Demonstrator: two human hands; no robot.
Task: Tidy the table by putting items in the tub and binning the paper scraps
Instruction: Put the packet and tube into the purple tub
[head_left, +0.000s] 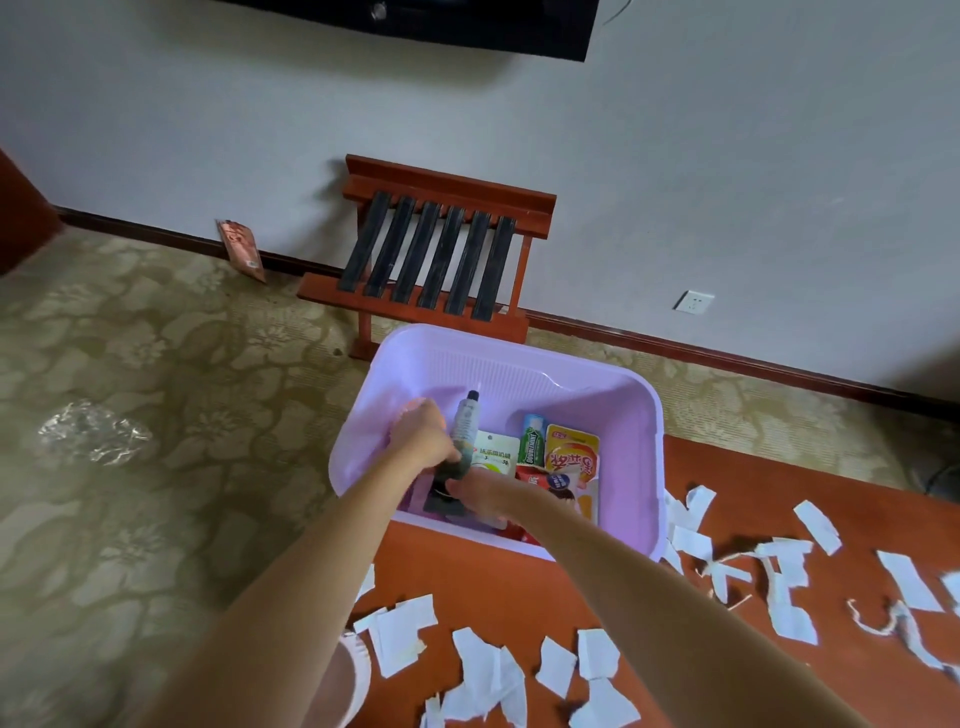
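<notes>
Left hand (423, 434) closed on tube (464, 422), lowering into tub (644, 467) | right hand (485, 493) grip unclear, steadying dark item (441, 499) | scraps (483, 670) left on bench (727, 467)

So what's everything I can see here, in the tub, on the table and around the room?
tub: one, lilac, at the table's far edge
tube: one, grey with a black cap, in the tub
gum pack: one, green, in the tub
snack packets: several, yellow, red and white, in the tub
paper scraps: many, white, scattered on the table
table: one, reddish-brown
luggage rack: one, red wood with black straps, against the wall
wall socket: one, white
plastic wrap: one, clear, crumpled on the carpet
left hand: in the tub, on a dark item
right hand: in the tub, beside it
</notes>
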